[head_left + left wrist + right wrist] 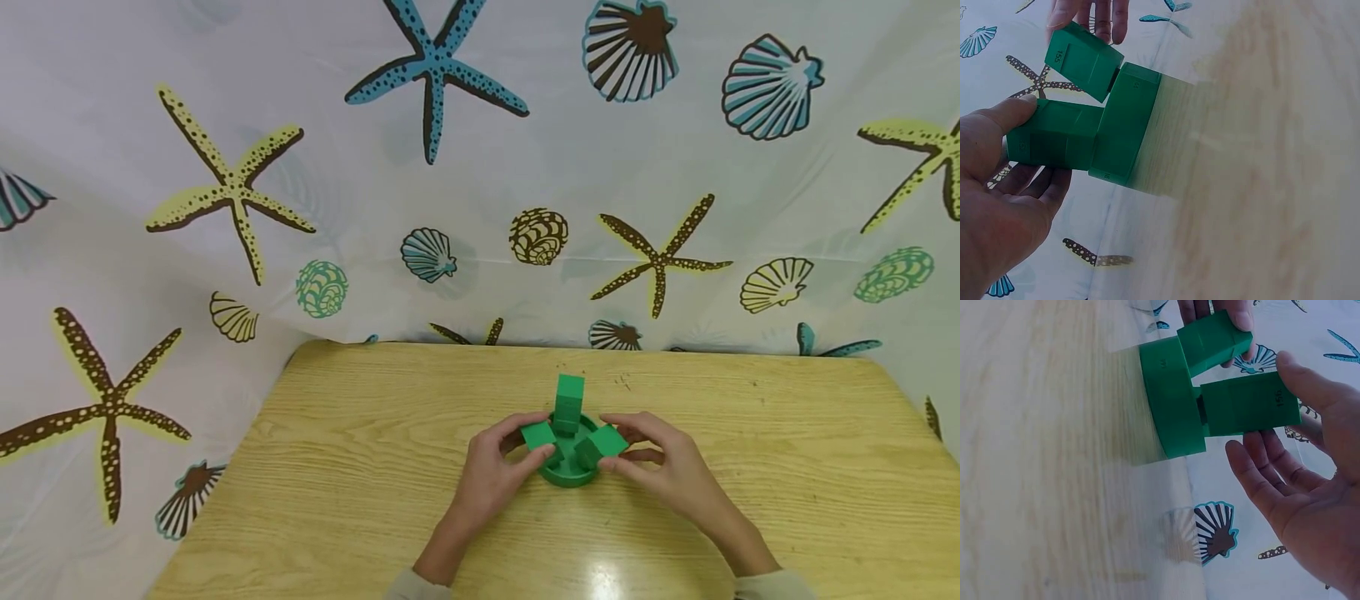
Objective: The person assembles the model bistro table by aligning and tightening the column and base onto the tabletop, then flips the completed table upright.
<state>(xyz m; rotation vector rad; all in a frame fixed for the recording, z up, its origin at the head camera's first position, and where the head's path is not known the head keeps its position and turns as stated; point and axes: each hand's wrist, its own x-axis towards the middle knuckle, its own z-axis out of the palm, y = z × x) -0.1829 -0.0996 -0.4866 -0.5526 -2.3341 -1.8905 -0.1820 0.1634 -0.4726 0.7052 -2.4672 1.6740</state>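
A shallow round green dish (567, 481) stands on the table with three green blocks rising from it. My left hand (489, 473) pinches the left block (538, 434) between thumb and fingers. On the other side, my right hand (677, 473) grips the right block (609, 442), which leans outward. The back block (570, 390) stands upright, untouched by either hand. In the left wrist view, the left block (1054, 134) meets the dish (1125, 125). A small gap shows between part of the right block (1250, 405) and the dish (1172, 400) in the right wrist view.
The wooden table (360, 450) spreads out on all sides of the dish. Behind it and to the left hangs a white cloth (480, 183) printed with starfish and shells. Light glares off the table near its front (603, 575).
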